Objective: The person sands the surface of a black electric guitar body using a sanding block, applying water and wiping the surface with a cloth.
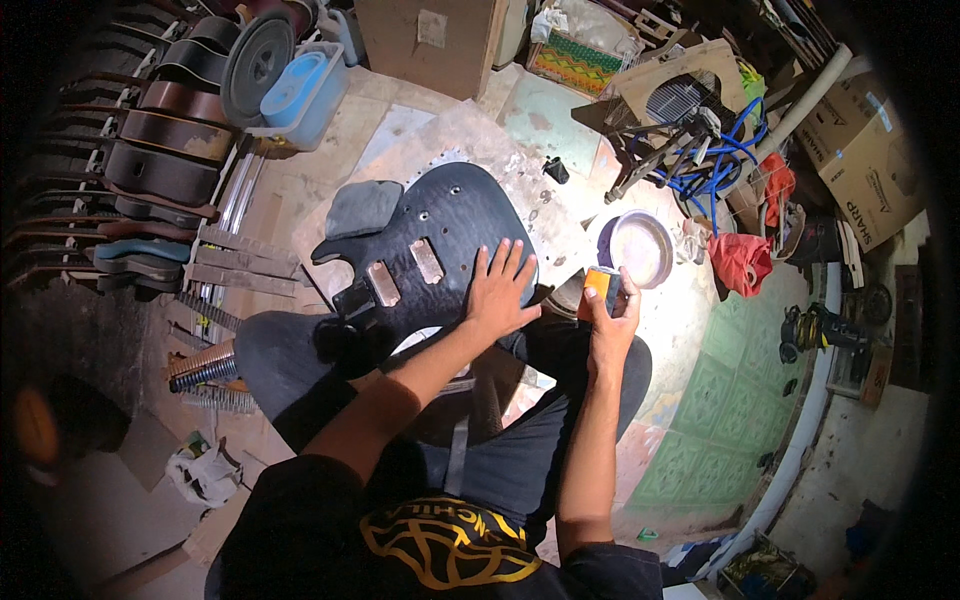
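Note:
A dark, solid electric guitar body (445,235) lies across my lap and reaches forward over the floor. It has two rectangular pickup cavities and several small holes. My left hand (503,292) rests on its right part, palm down with fingers spread. Just right of the body's edge, my right hand (612,318) is raised and closed around a small block (598,283) with an orange face and a dark side. A grey rounded slab-like piece (365,208) lies at the body's upper left edge; its material is unclear.
A round basin (640,250) stands right of the guitar body. Several guitars (165,140) line a rack at the left, near a blue tub (310,95). Coiled blue hose (715,165), a red cloth (740,262) and a cardboard box (865,165) are at the right.

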`<state>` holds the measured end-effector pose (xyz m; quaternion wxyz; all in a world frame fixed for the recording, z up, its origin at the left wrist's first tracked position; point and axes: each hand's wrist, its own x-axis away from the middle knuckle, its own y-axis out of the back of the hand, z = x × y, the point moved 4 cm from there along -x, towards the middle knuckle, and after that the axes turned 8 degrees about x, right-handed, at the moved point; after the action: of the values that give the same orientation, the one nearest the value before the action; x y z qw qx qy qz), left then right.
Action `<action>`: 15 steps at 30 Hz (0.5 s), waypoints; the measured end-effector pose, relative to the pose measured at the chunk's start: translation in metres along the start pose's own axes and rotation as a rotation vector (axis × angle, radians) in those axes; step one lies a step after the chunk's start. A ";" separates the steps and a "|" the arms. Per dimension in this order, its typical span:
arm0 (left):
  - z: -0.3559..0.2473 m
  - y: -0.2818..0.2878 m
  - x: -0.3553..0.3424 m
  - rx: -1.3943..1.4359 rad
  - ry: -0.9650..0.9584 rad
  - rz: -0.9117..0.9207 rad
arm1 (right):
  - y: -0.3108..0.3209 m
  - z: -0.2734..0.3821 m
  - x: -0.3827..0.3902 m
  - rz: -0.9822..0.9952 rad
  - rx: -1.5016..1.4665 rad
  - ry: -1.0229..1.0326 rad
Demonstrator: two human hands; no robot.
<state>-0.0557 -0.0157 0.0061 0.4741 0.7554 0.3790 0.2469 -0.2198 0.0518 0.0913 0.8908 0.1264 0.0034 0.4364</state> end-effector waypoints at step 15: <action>0.071 0.025 -0.074 -0.089 0.153 -0.030 | -0.004 0.003 0.001 0.016 0.011 -0.008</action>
<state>-0.0391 -0.1194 -0.0029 0.4804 0.7069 0.4139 0.3133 -0.2158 0.0497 0.0938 0.8866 0.1332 0.0013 0.4430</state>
